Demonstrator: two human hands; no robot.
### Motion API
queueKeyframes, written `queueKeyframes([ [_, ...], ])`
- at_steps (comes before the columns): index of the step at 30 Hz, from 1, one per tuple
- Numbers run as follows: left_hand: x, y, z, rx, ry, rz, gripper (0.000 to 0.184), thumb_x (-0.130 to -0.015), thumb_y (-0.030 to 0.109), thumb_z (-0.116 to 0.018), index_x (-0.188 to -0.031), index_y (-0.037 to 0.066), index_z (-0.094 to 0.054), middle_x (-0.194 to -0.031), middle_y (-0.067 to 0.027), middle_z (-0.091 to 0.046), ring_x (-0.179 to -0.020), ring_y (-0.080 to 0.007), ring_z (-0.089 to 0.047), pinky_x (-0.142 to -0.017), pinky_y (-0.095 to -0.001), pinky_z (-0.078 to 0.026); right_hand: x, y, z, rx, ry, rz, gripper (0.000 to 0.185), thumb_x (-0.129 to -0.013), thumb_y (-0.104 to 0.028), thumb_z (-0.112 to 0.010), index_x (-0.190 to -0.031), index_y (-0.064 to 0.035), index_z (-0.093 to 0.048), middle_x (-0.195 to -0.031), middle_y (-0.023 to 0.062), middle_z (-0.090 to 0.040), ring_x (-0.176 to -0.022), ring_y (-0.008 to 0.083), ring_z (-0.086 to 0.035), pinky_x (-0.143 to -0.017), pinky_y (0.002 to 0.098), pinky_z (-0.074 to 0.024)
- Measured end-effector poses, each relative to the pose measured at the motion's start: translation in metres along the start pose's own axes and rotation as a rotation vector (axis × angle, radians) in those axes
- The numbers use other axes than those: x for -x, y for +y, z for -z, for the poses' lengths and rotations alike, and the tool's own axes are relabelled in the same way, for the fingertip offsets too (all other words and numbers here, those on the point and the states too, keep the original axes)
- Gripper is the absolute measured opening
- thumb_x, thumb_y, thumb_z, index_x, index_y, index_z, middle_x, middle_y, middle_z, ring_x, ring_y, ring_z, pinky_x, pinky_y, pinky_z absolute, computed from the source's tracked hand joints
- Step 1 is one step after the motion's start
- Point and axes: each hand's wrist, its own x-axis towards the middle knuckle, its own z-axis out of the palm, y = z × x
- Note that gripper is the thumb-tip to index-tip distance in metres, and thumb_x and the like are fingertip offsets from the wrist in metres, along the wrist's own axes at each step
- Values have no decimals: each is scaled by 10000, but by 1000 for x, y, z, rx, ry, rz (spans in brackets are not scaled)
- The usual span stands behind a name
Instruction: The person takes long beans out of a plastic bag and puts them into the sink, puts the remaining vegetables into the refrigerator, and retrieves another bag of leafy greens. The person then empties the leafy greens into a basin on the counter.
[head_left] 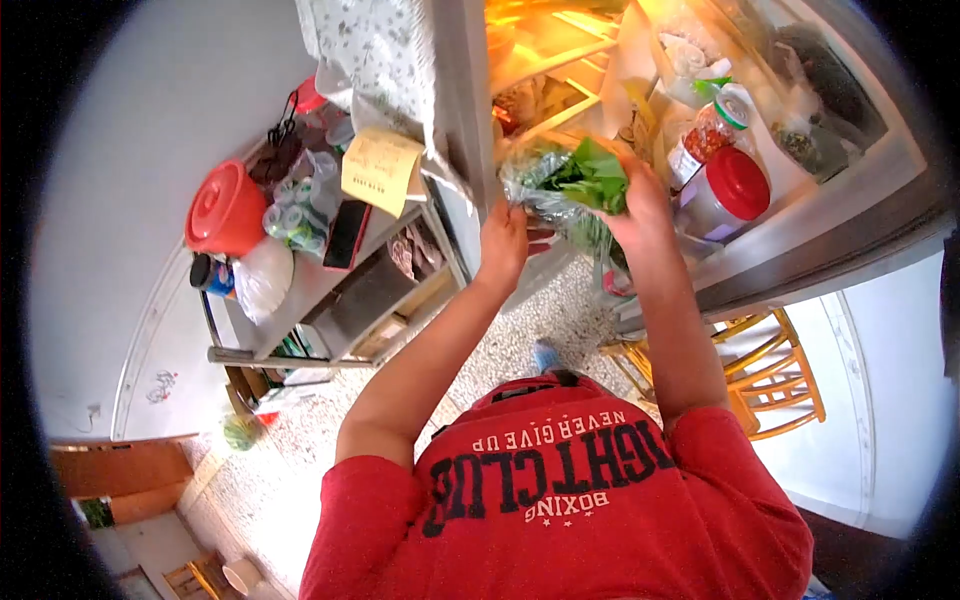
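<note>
In front of the open, lit fridge (640, 60), a clear plastic bag of leafy greens (590, 178) is held up between my hands. My right hand (643, 203) is closed round the right side of the bag, by the leaves. At the bag's lower left, my left hand (506, 240) has its fingers curled against the plastic. Just right of the greens, the fridge door holds a jar with a red lid (738, 184) and a jar of red food (708, 130).
Left of the fridge a shelf unit (330, 290) bears a red lidded bucket (228, 208), a phone (347, 235) and bagged items. A yellow paper (382, 170) hangs by the fridge's side. A wooden chair (775, 375) stands at the right. A round green thing (239, 432) lies on the floor.
</note>
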Motion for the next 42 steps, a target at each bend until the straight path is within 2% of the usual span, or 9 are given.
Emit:
queueKeyframes([
  [3, 25, -14, 18, -144, 60, 66, 190, -969, 147, -357, -990, -7, -466, -847, -162, -643, -707, -251, -692, -538, -330, -563, 25, 10, 17, -54, 152, -273, 245, -903, -199, -531, -1104, -70, -586, -1071, 115, -623, -993, 340, -610, -863, 606, -459],
  [11, 117, -16, 45, -195, 130, -26, 296, -957, 231, -435, -827, -10, -550, -669, -87, -587, -554, -144, -593, -511, -278, -480, 74, 33, 41, -2, 159, -569, 316, -939, -270, -496, -1177, -67, -547, -1122, 131, -613, -1028, 340, -593, -888, 613, -448],
  [14, 141, -11, 38, -43, 139, -31, 307, -965, 246, -436, -805, 11, -554, -657, -63, -571, -578, -129, -577, -556, -254, -461, 83, 45, 57, 90, 159, -687, 397, -945, -338, -466, -1226, -69, -548, -1198, 125, -599, -1105, 330, -566, -911, 570, -448],
  [20, 155, -28, 25, 7, 198, -52, 344, -963, 239, -410, -719, 27, -526, -640, -51, -542, -580, -106, -471, -555, -251, -385, 74, 80, 89, 323, -131, -811, 357, -961, -349, -451, -1119, -59, -585, -988, 106, -646, -793, 240, -658, -640, 417, -568],
  [22, 165, -25, 14, 54, 326, -25, 333, -953, 196, -411, -670, 41, -492, -597, -53, -470, -549, -137, -443, -534, -277, -370, 73, 98, 101, 448, -258, -880, 449, -959, -407, -414, -1185, -44, -550, -1076, 143, -632, -843, 315, -663, -683, 453, -570],
  [28, 215, -29, 14, 68, 639, -46, 314, -949, 209, -413, -694, 51, -505, -599, -22, -473, -544, -100, -434, -518, -245, -364, 87, 129, 68, 638, -500, -998, 439, -937, -408, -530, -1161, -37, -459, -1019, 116, -573, -632, 229, -612, -541, 371, -567],
  [33, 243, -32, 14, 281, 858, -127, 245, -931, 189, -452, -727, 62, -503, -597, -25, -462, -531, -116, -425, -524, -271, -381, 89, 149, 44, 696, -717, -931, 327, -930, -212, -491, -1181, -5, -466, -987, 136, -579, -653, 218, -625, -521, 351, -555],
  [35, 248, -26, 3, 295, 1064, -117, 232, -917, 161, -459, -711, 58, -489, -600, -34, -463, -529, -126, -399, -544, -293, -383, 83, 149, 30, 741, -813, -961, 333, -927, -214, -500, -1181, -1, -471, -978, 130, -581, -644, 215, -628, -524, 348, -555],
  [42, 276, -34, 13, 442, 1092, -239, 239, -910, 137, -465, -683, 64, -479, -577, -29, -419, -529, -125, -388, -554, -305, -378, 64, 154, -2, 924, -986, -1060, 323, -942, -277, -541, -1159, -38, -526, -1062, 80, -563, -742, 189, -643, -597, 326, -555],
])
